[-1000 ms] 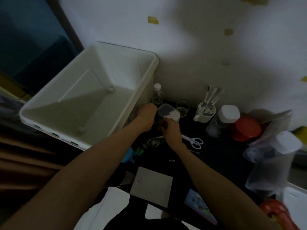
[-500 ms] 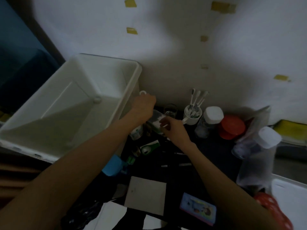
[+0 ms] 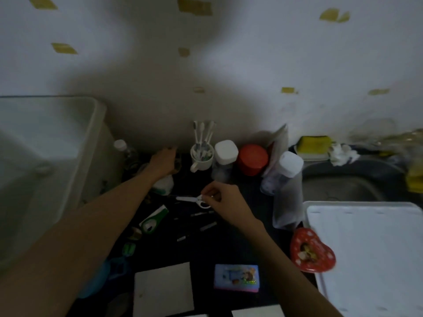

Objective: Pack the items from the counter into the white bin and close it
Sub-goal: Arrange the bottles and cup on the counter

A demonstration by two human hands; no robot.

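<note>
Stood at the far left, against the wall: white bin (image 3: pixel 52 156), open-topped, its inside showing only bare walls and floor. On the dark counter (image 3: pixel 229 243) just beside it, scattered: small clear bottle with a white cap (image 3: pixel 120 145) by the bin's corner, a white tub (image 3: pixel 163 184) under the left forearm, a green-and-white packet (image 3: pixel 153 219), and white-handled scissors (image 3: pixel 193 199) lying flat near the middle.

Right hand (image 3: pixel 225 202): fingers curled down onto the scissor handles, pinching them, blades pointing left. Left hand (image 3: pixel 165 162): reached to the back of the counter near the wall, fingers bent over something dark; whether gripped or only touched, cannot tell.

Lined along the wall to the right of the left hand: white mug (image 3: pixel 201 160) full of toothbrushes, clear jar with a white lid (image 3: pixel 225 152), red lid (image 3: pixel 252 159), and a second clear jar with a white lid (image 3: pixel 288 164) tilted beside a plastic bag (image 3: pixel 286 202).

Nearer the camera: red heart-shaped tin (image 3: pixel 312 250), blue box with a picture on it (image 3: pixel 237 278), white card (image 3: pixel 163 290). At the right edge, lying flat: white lid (image 3: pixel 366 255). Behind it: yellow sponge (image 3: pixel 314 144) by a metal sink (image 3: pixel 343 186).
</note>
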